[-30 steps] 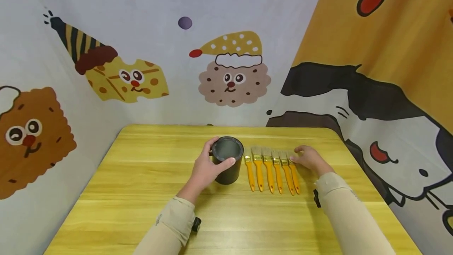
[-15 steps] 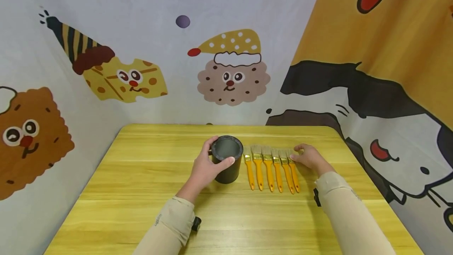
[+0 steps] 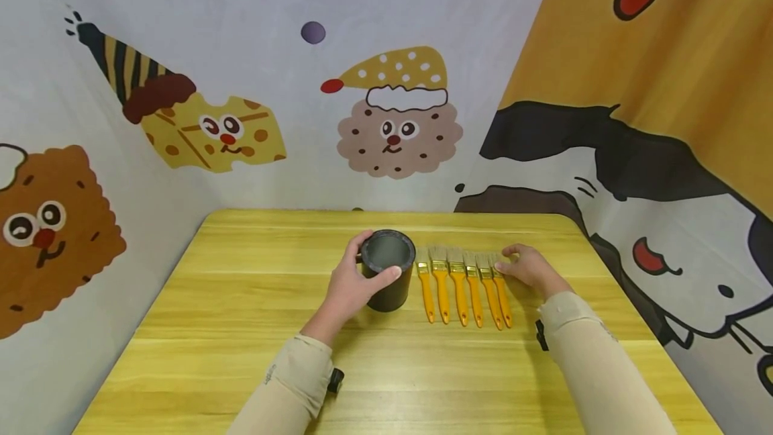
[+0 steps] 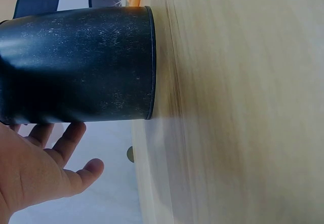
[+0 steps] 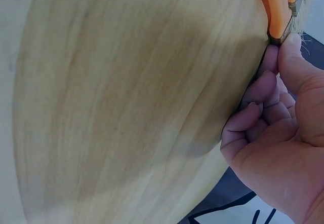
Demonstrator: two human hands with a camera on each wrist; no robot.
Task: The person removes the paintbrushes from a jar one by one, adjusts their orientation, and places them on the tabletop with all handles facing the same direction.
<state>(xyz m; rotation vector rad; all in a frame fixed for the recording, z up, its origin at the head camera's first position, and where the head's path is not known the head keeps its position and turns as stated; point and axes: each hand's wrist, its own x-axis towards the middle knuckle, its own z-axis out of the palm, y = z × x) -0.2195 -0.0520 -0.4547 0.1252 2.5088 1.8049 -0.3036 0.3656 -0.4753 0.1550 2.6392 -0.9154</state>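
Observation:
In the head view my left hand (image 3: 353,287) holds an open-topped black can (image 3: 391,297) upright, thumb across the near side and fingers round the left and back. The left wrist view shows the can's dark, scuffed wall (image 4: 96,67), with several fingers of the left hand (image 4: 38,176) beside it. To the right of the can lie several paintbrushes (image 3: 461,297) in a row, yellow-orange handles toward me and pale bristles away. My right hand (image 3: 531,270) pinches the rightmost paintbrush (image 3: 502,301) at its metal band. Up close, thumb and forefinger meet at that paintbrush (image 5: 276,11), the other fingers curled.
Everything stands on a wood-grain table (image 3: 253,327) with rounded far corners. A cartoon-printed cloth (image 3: 253,32) hangs behind it and along both sides. Dark wrist devices sit at the left cuff (image 3: 335,381) and the right cuff (image 3: 541,335).

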